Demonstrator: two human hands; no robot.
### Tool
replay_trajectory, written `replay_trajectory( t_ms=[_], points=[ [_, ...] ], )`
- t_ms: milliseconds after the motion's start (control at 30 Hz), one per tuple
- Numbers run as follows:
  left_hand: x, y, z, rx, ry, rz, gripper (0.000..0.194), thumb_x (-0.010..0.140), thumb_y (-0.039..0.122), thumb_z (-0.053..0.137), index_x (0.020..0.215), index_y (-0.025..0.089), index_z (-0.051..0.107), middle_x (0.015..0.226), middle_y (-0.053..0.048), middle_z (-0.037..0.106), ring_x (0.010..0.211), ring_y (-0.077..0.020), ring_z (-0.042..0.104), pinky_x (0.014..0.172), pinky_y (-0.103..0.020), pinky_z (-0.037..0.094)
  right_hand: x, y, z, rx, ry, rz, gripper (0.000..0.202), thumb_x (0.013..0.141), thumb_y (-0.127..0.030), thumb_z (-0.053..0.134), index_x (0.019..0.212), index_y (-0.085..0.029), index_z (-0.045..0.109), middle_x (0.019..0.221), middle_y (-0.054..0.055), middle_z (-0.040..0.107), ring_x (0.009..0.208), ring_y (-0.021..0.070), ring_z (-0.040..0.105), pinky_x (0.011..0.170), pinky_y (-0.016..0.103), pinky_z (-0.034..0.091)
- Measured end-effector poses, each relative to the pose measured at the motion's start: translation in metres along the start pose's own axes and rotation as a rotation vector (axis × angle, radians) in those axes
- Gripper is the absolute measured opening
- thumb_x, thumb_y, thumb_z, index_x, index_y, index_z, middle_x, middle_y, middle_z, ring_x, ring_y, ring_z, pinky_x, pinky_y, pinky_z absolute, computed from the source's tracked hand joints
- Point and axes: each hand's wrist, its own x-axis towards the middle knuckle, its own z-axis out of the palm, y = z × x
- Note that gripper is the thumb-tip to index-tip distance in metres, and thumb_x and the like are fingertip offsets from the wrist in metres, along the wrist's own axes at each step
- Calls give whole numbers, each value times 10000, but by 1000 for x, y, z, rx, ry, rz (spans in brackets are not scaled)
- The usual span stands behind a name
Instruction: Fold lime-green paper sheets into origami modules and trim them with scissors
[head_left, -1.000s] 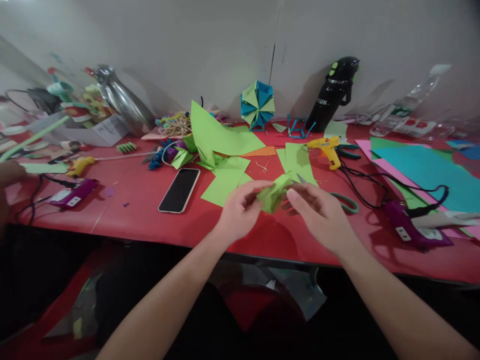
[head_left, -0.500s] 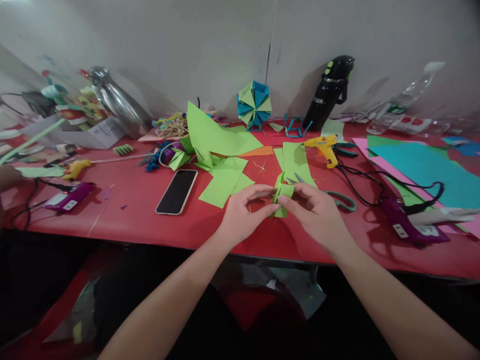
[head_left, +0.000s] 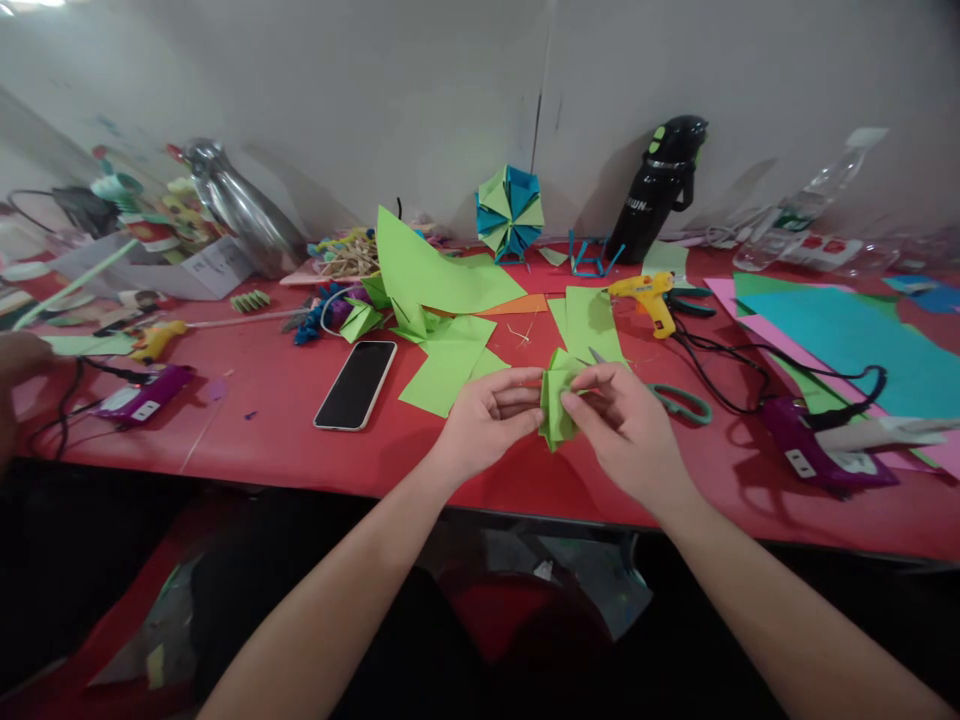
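Note:
A small folded piece of green paper (head_left: 556,405) is held between my two hands, a little above the front part of the red table. My left hand (head_left: 489,420) grips its left side, thumb and fingers closed on the edge. On the other side, my right hand (head_left: 626,425) pinches it between thumb and fingertips. Scissors (head_left: 681,403) with dark green handles lie just beyond my right hand, their blades partly hidden. Flat green paper pieces (head_left: 442,375) lie behind my left hand, and a phone (head_left: 355,385) rests left of it.
A yellow glue gun (head_left: 649,295) lies behind my right hand, its cord running to a purple power strip (head_left: 817,445). Coloured sheets (head_left: 862,335) cover the right side. A blue-green paper ball (head_left: 510,213) and a black bottle (head_left: 660,190) stand at the wall. Another person's hand (head_left: 21,365) shows far left.
The folded green paper has been turned in my hands, so a broader face now shows. My right-hand fingers have shifted on it. The objects on the table stay put.

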Motion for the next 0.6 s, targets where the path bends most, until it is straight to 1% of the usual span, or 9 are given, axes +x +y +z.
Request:
replay_trajectory(
  t_ms=[100, 167, 233, 300, 400, 500, 600],
  points=[
    [-3, 0, 7, 141, 96, 61, 372, 795, 141, 729, 1162, 172, 676, 1039, -97, 802, 984, -225, 784, 859, -337, 656, -1, -4, 4, -235, -17, -158, 95, 959, -327, 627, 949, -232, 627, 934, 55, 628, 800, 196, 638, 728, 370, 553],
    [-7, 0, 12, 249, 145, 134, 357, 822, 133, 691, 1173, 193, 670, 1093, -89, 787, 1001, -205, 776, 845, -301, 654, -2, -8, 6, -345, -10, -217, 115, 948, -342, 648, 938, -228, 639, 922, 57, 619, 797, 201, 617, 736, 379, 543],
    [-10, -2, 16, 351, 165, 213, 343, 851, 154, 680, 1190, 204, 666, 1132, -85, 772, 999, -193, 770, 816, -273, 654, -3, -11, 7, -363, -19, -181, 175, 937, -396, 673, 913, -228, 632, 851, 38, 623, 750, 193, 602, 695, 360, 526],
    [-12, -3, 18, 454, 175, 283, 315, 870, 165, 670, 1183, 200, 669, 1131, -81, 768, 989, -189, 765, 794, -266, 654, -3, -12, 8, -331, -35, -104, 226, 938, -438, 673, 871, -231, 616, 798, 22, 642, 716, 183, 612, 667, 338, 517],
    [-12, -4, 19, 578, 188, 361, 281, 884, 127, 634, 1156, 188, 672, 1111, -77, 767, 988, -187, 756, 812, -278, 655, -2, -9, 7, -252, -58, -43, 222, 958, -420, 648, 850, -236, 588, 784, 13, 676, 716, 176, 656, 659, 313, 530],
    [-12, -3, 18, 610, 194, 376, 272, 902, 112, 606, 1156, 194, 659, 1103, -73, 759, 983, -176, 750, 804, -264, 652, 0, -3, 3, -190, -58, -52, 166, 950, -385, 654, 918, -243, 574, 838, 29, 715, 761, 193, 704, 685, 320, 567],
    [-11, -3, 16, 619, 212, 342, 302, 909, 119, 596, 1196, 210, 624, 1122, -75, 749, 995, -177, 747, 790, -256, 647, 0, 1, 1, -240, 6, -62, 206, 917, -367, 676, 1032, -248, 553, 838, 33, 735, 733, 205, 721, 672, 331, 583]
  ],
)
